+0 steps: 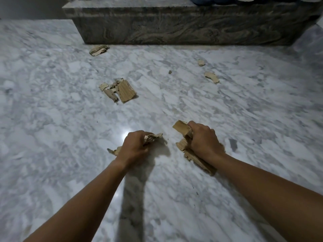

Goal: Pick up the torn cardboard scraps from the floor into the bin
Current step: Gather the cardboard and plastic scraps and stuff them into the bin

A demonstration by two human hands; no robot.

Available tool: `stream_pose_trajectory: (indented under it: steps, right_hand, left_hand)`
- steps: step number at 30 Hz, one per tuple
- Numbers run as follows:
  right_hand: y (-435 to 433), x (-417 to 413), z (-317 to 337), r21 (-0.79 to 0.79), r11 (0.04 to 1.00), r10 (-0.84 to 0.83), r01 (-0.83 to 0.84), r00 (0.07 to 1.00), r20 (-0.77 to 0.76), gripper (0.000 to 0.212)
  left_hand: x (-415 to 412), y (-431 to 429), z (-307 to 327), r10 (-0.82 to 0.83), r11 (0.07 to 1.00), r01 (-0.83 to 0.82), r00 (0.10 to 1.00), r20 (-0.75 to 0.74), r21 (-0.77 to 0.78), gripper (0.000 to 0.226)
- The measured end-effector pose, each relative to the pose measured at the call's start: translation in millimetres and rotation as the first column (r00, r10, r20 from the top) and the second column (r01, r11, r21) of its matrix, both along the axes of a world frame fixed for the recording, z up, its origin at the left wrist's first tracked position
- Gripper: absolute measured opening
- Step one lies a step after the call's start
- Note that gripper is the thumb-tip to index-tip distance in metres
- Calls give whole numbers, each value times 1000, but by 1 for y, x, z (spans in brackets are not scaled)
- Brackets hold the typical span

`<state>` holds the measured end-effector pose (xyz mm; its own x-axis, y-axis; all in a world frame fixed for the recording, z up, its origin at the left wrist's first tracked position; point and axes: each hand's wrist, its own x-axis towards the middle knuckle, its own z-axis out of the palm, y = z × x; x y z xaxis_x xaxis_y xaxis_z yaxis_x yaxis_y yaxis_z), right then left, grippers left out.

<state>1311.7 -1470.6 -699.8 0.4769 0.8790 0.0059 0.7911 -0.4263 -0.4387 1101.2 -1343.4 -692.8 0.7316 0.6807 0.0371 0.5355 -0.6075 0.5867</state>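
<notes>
Marble floor (52, 102): each hand (134, 147) (203, 140) grips cardboard scraps (181, 131).

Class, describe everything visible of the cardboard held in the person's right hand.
The cardboard bundle is several tan corrugated pieces with ragged torn edges. The right hand grips its middle, fingers curled round it. One blocky end juts up past the knuckles; a longer strip runs down beneath the wrist, close over the marble floor, contact unclear.

Two hands, left hand (134, 148) and right hand (203, 140), two gripped bunches of cardboard scraps (152, 137) (180, 128), three lone scraps (98, 50) (201, 62) (211, 77), one tiny crumb (169, 72), one heap of pieces (125, 90), one marble floor (52, 88), one stone step (174, 30)
</notes>
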Motion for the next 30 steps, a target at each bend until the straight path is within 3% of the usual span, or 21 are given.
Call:
stream_pose_trajectory:
  steps: [5,12,19,23,26,30]
  right_hand:
    - [1,-1,2,-10,1000,-4,4,1000,23,24]
    - [-1,-3,0,-25,999,-29,29,999,15,24]
    - [-1,-2,-1,-34,999,-34,34,999,7,28]
    - [16,10,15,17,998,-61,64,990,-126,18]
    - [53,17,43,80,986,-129,147,972,-195,25]
    - [106,21,97,103,971,-193,215,963,-187,28]
  left_hand:
    - [1,-4,-4,61,996,-57,997,-47,67,32]
    - [10,-2,-6,57,980,-37,994,-98,194,11]
    - [19,11,-3,29,995,-11,983,-182,97,11]
    - [10,57,11,185,982,-179,976,-114,60,3]
    - [9,99,39,250,967,-240,959,-136,84,9]
    - [12,133,98,206,978,-197,969,-137,73,12]
